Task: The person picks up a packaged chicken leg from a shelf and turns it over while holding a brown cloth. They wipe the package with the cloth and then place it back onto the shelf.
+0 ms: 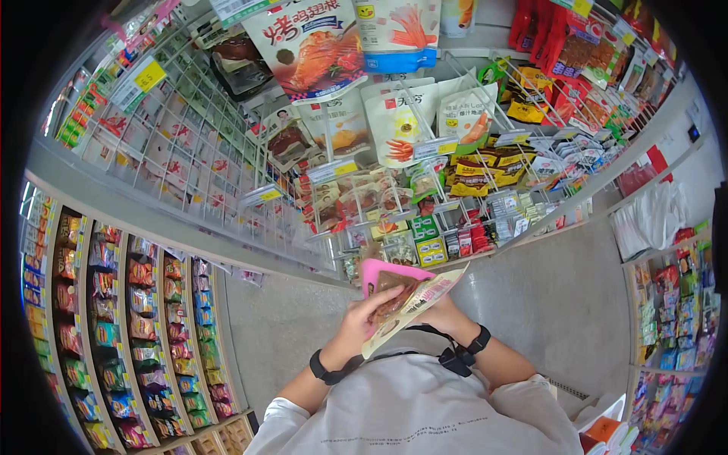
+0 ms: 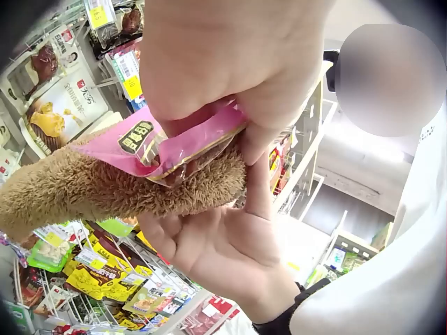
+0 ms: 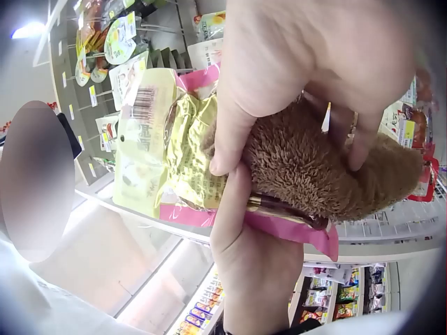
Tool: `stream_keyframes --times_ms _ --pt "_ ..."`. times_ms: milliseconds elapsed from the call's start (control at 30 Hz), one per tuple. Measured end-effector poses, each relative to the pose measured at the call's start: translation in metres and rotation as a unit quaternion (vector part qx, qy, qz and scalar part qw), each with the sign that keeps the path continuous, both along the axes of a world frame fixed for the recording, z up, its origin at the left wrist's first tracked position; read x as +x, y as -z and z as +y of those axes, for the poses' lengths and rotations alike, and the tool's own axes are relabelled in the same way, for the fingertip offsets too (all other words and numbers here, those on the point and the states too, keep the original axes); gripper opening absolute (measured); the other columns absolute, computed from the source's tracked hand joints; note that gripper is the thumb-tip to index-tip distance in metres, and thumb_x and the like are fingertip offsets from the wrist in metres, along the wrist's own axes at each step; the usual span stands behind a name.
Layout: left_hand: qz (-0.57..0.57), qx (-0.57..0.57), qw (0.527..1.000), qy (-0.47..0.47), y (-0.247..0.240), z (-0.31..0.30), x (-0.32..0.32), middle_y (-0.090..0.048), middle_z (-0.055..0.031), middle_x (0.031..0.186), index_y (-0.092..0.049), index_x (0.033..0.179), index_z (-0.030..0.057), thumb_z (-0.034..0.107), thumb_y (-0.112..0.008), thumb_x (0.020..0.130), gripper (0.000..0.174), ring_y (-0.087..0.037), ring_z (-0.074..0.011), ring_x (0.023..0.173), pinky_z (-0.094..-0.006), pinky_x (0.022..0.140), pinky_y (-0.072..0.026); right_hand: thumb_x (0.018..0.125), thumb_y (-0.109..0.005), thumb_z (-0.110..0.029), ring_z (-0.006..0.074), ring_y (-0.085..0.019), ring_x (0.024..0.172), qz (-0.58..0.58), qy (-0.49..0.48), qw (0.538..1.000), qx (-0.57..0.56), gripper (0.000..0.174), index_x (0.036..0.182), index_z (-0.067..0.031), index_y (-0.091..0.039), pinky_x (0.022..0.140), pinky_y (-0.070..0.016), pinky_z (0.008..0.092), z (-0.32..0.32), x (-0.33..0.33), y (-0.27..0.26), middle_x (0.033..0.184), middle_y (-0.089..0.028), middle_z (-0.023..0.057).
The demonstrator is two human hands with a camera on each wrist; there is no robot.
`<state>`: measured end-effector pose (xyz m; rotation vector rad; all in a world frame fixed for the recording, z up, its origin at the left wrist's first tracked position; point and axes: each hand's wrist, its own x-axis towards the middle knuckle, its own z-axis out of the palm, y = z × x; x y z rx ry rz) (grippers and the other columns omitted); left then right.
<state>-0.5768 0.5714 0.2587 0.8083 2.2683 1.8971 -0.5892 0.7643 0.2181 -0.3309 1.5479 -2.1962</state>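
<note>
Both hands meet in front of the body around a pink and cream snack packet (image 1: 425,299), with dark brown contents showing through it. The left hand (image 1: 353,330) grips it, fingers across its face in the head view. In the right wrist view, its gold side and barcode show, with the left thumb (image 3: 229,209) against the gold. A brown fuzzy plush (image 2: 126,185) lies against the packet, and its tan end sticks out to the side. The right hand (image 3: 314,59) curls its fingers over the plush; in the head view the packet partly hides this hand (image 1: 455,322).
Ahead stands a wire display rack (image 1: 189,144) hung with bagged snacks, price tags on its hooks. Shelves of chip bags (image 1: 144,326) run along the left. More packaged goods (image 1: 667,296) and white plastic bags (image 1: 652,216) are at the right. Grey floor (image 1: 523,311) lies below.
</note>
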Motion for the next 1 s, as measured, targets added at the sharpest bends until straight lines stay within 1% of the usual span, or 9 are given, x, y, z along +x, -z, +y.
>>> stream_keyframes --times_ms 233,300,333,367,433,733,833,933,1000 --pt "-0.049 0.054 0.995 -0.075 0.006 -0.005 0.013 -0.064 -0.0126 0.110 -0.049 0.126 -0.0013 0.000 -0.068 0.081 0.049 -0.063 -0.0197 0.097 -0.0299 0.083 -0.0502 0.075 -0.072 0.000 0.0131 -0.055 0.102 -0.042 0.045 0.993 -0.102 0.047 0.117 -0.0029 -0.051 0.088 -0.0457 0.0277 0.000 0.001 0.007 0.112 -0.058 0.0042" --pt "-0.082 0.001 0.987 -0.137 0.011 -0.017 0.017 -0.063 -0.0100 0.105 -0.048 0.125 -0.0021 0.003 -0.065 0.085 0.044 -0.063 -0.0178 0.090 -0.0288 0.075 -0.0519 0.079 -0.068 -0.001 0.0120 -0.055 0.101 -0.062 0.096 0.990 -0.084 0.037 0.113 -0.0036 -0.053 0.086 -0.0458 0.0261 0.000 -0.002 0.013 0.113 -0.055 0.0035" --pt "-0.217 0.099 0.957 -0.166 -0.002 -0.017 0.018 -0.062 -0.0080 0.110 -0.052 0.120 -0.0021 0.003 -0.065 0.085 0.037 -0.060 -0.0161 0.098 -0.0294 0.087 -0.0476 0.080 -0.067 -0.002 0.0107 -0.053 0.101 -0.046 0.098 0.992 -0.068 0.035 0.112 -0.0048 -0.053 0.086 -0.0448 0.0251 0.003 -0.005 0.007 0.114 -0.054 0.0030" --pt "-0.307 0.112 0.930 -0.170 -0.013 -0.023 0.016 -0.062 -0.0102 0.109 -0.051 0.119 -0.0019 0.002 -0.061 0.087 0.034 -0.062 -0.0152 0.093 -0.0288 0.079 -0.0510 0.080 -0.067 -0.002 0.0107 -0.053 0.101 -0.047 0.094 0.992 -0.066 0.035 0.112 -0.0048 -0.053 0.086 -0.0448 0.0251 0.007 -0.007 0.010 0.114 -0.054 0.0030" --pt "-0.152 0.203 0.946 -0.204 -0.009 -0.022 0.013 -0.062 -0.0128 0.107 -0.049 0.119 -0.0026 0.001 -0.058 0.088 0.032 -0.065 -0.0170 0.083 -0.0299 0.068 -0.0544 0.080 -0.067 -0.003 0.0107 -0.052 0.103 -0.062 0.167 0.974 -0.139 0.035 0.112 -0.0056 -0.053 0.088 -0.0430 0.0260 0.015 -0.010 0.014 0.113 -0.055 0.0025" --pt "-0.266 0.252 0.910 -0.192 -0.005 -0.038 0.018 -0.060 -0.0160 0.111 -0.046 0.121 -0.0033 0.011 -0.056 0.090 0.035 -0.066 -0.0240 0.080 -0.0399 0.066 -0.0589 0.082 -0.066 -0.007 0.0175 -0.049 0.114 -0.013 0.172 0.965 -0.197 0.038 0.115 -0.0083 -0.047 0.098 -0.0379 0.0321 0.042 -0.011 -0.010 0.115 -0.052 0.0040" --pt "-0.252 0.247 0.920 -0.172 -0.005 -0.029 0.018 -0.061 -0.0156 0.110 -0.047 0.121 -0.0033 0.009 -0.057 0.090 0.034 -0.066 -0.0237 0.080 -0.0389 0.065 -0.0590 0.077 -0.072 -0.010 0.0192 -0.047 0.116 0.045 0.124 0.982 -0.136 0.056 0.125 -0.0099 -0.042 0.100 -0.0377 0.0342 0.025 -0.005 -0.019 0.118 -0.050 0.0051" --pt "-0.250 0.247 0.924 -0.153 -0.006 -0.020 0.019 -0.061 -0.0139 0.107 -0.048 0.119 -0.0029 0.005 -0.057 0.090 0.031 -0.066 -0.0220 0.078 -0.0364 0.064 -0.0591 0.070 -0.077 -0.007 0.0212 -0.042 0.123 -0.008 0.106 0.972 -0.211 0.091 0.143 -0.0107 -0.022 0.105 -0.0339 0.0366 0.007 0.003 -0.037 0.125 -0.044 0.0055" --pt "-0.251 0.237 0.928 -0.141 -0.008 -0.018 0.020 -0.063 -0.0115 0.100 -0.051 0.113 -0.0028 0.003 -0.058 0.089 0.025 -0.066 -0.0194 0.074 -0.0325 0.061 -0.0577 0.071 -0.077 -0.007 0.0206 -0.041 0.124 -0.045 0.061 0.977 -0.197 0.093 0.144 -0.0096 -0.019 0.105 -0.0339 0.0363 0.009 0.003 -0.019 0.131 -0.040 0.0059"
